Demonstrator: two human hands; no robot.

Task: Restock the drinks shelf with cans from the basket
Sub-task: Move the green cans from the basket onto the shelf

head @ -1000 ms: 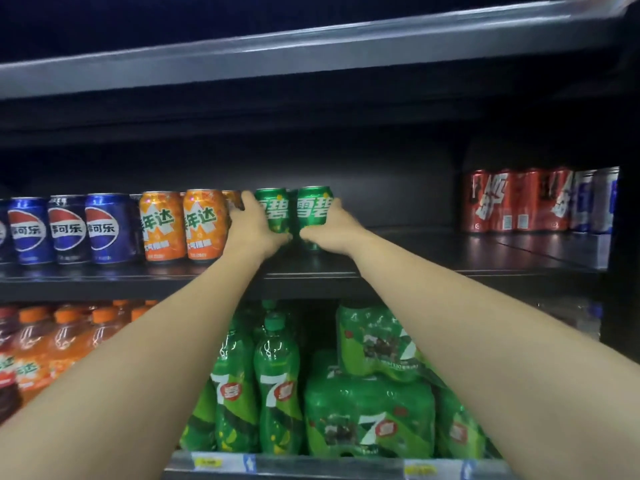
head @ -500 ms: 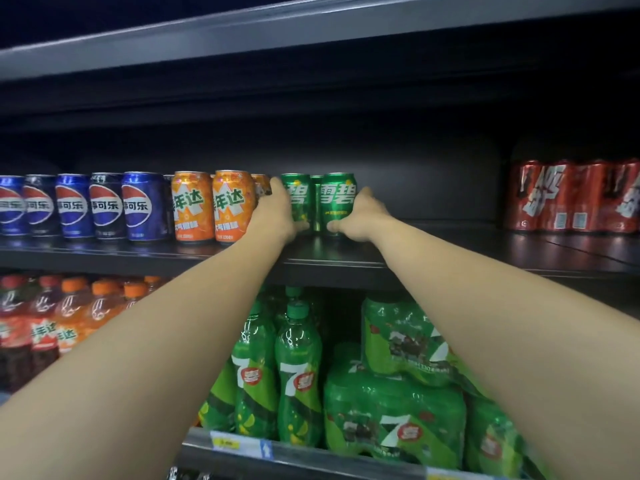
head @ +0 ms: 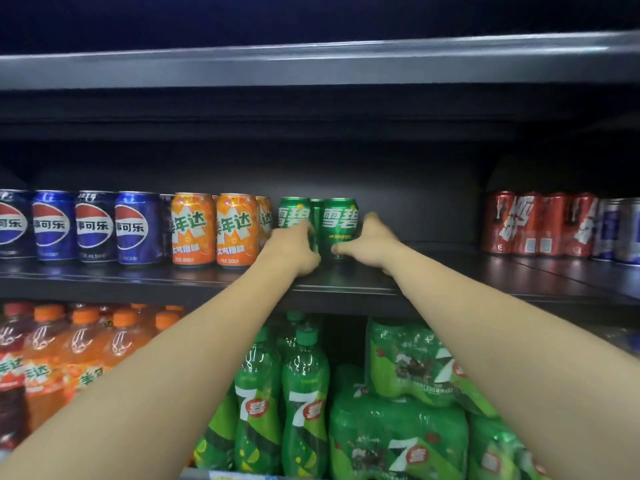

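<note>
Two green Sprite cans upright side by side on the drinks shelf (head: pixel 346 284), white Chinese lettering on glossy green, silver rims; a third green can partly seen behind the gap between them. Left green can (head: pixel 293 216) grasped low by the left hand (head: pixel 291 252), fingers curled round its lower body and hiding the base. Right green can (head: pixel 340 228) grasped at the bottom by the right hand (head: pixel 369 245), thumb across its front near the base, fingers round its right side. Both forearms stretched up from below. Just left of the green cans: orange Mirinda cans (head: pixel 214 230), then blue Pepsi cans (head: pixel 93 226), all upright in a front row. Bare dark shelf surface to the right of the right hand, well apart from red cans (head: pixel 536 225) and blue-and-silver cans (head: pixel 620 230) at the far right. Shelf matte black, faintly reflective, dark back panel, grey shelf edge (head: pixel 311 64) overhead. Lower shelf: green 7-Up bottles (head: pixel 304 410), shrink-wrapped green 7-Up packs (head: pixel 398 441), orange soda bottles (head: pixel 83 351) at left. Dim lighting above.
</note>
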